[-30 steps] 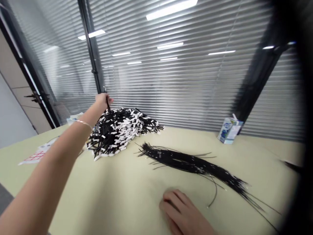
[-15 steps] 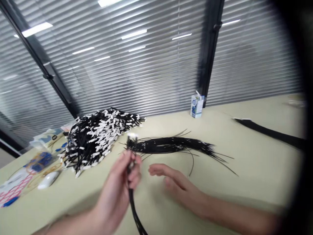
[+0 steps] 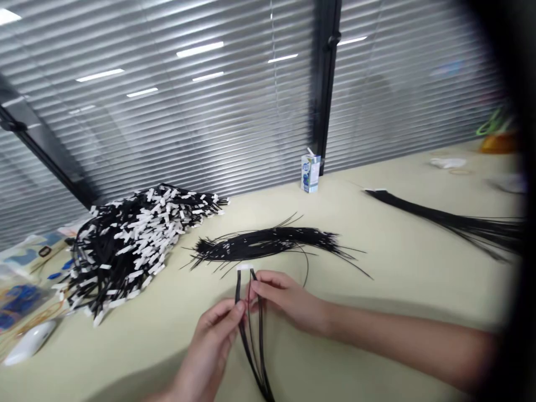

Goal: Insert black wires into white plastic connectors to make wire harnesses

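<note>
Between my hands hangs a black wire harness (image 3: 255, 357) with a white connector (image 3: 245, 267) at its top end. Its strands are spread into separate black bundles, and a thin reddish wire shows in the middle. My left hand (image 3: 220, 335) pinches the left bundle between thumb and fingers. With thumb and forefinger, my right hand (image 3: 285, 298) grips the right bundle just below the connector. The harness's lower end runs out of the bottom of the view. Behind the connector lies a loose bunch of thin black wires (image 3: 268, 243).
A big heap of black cables with white connectors (image 3: 138, 240) lies left. A white computer mouse (image 3: 31, 341) and a bag of blue parts (image 3: 19, 301) are at far left. A drink carton (image 3: 310, 173) stands by the blinds; another long black wire bundle (image 3: 439, 215) lies right.
My right hand has come from open beside the harness to gripping it. The single bunch in my left hand is now spread apart. The view has shifted to the right.
</note>
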`<move>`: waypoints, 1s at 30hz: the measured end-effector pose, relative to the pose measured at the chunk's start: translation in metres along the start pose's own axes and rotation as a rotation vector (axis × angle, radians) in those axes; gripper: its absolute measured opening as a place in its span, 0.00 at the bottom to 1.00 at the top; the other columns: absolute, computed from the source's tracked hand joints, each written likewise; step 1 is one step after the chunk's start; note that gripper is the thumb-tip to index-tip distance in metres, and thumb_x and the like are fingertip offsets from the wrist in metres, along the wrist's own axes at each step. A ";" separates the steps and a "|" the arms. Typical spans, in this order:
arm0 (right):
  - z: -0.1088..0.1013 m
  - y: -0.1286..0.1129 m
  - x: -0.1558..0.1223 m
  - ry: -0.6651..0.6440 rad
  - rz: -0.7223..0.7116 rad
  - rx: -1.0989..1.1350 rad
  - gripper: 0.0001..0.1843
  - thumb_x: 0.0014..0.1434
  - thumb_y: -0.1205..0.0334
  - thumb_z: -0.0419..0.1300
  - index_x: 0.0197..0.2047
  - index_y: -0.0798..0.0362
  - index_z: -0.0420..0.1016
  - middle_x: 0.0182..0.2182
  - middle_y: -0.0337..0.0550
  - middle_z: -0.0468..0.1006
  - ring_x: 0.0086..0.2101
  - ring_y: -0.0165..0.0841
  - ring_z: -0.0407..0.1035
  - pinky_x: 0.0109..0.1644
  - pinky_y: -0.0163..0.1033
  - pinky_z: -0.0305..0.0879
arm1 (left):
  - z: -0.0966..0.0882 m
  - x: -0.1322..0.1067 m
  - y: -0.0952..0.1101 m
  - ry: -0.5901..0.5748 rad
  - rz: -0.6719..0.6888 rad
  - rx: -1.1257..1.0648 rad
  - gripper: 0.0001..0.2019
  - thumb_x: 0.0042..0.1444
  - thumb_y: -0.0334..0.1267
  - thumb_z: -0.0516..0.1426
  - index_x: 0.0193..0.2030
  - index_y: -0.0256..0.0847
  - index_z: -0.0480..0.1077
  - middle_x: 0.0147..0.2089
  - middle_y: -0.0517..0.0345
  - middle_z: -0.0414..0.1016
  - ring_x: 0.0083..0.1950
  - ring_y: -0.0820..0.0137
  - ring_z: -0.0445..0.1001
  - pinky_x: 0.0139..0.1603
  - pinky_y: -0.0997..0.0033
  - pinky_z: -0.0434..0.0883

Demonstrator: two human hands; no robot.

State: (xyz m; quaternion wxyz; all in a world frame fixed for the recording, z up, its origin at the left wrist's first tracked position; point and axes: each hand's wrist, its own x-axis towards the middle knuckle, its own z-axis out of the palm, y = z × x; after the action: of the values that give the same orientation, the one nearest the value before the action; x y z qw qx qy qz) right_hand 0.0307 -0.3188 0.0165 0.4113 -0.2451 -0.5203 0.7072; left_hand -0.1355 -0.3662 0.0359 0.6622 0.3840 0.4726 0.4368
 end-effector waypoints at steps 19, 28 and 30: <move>-0.018 -0.018 0.003 -0.356 0.397 0.029 0.17 0.64 0.46 0.42 0.31 0.50 0.52 0.18 0.28 0.40 0.17 0.23 0.34 0.18 0.29 0.37 | 0.001 0.009 0.001 -0.059 0.042 -0.030 0.06 0.59 0.40 0.54 0.37 0.40 0.64 0.35 0.61 0.67 0.21 0.83 0.58 0.20 0.81 0.54; -0.031 -0.043 0.002 -0.526 0.374 -0.790 0.21 0.62 0.45 0.48 0.29 0.54 0.64 0.22 0.34 0.60 0.22 0.24 0.53 0.24 0.32 0.49 | 0.005 0.010 -0.002 -0.143 0.043 0.245 0.12 0.60 0.45 0.52 0.44 0.41 0.67 0.31 0.62 0.66 0.16 0.84 0.56 0.14 0.81 0.49; -0.036 -0.049 0.003 -0.468 0.255 -0.986 0.20 0.61 0.46 0.50 0.28 0.54 0.66 0.23 0.36 0.65 0.24 0.26 0.56 0.27 0.34 0.49 | 0.004 0.013 -0.001 -0.165 0.025 0.262 0.12 0.61 0.46 0.51 0.46 0.42 0.66 0.30 0.63 0.67 0.14 0.85 0.55 0.13 0.82 0.47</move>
State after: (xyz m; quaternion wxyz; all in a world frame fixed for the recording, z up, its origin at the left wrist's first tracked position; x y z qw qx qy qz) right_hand 0.0733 -0.2906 0.0507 0.0329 -0.3060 -0.8329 0.4600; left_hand -0.1289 -0.3546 0.0321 0.6374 0.5075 0.4647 0.3468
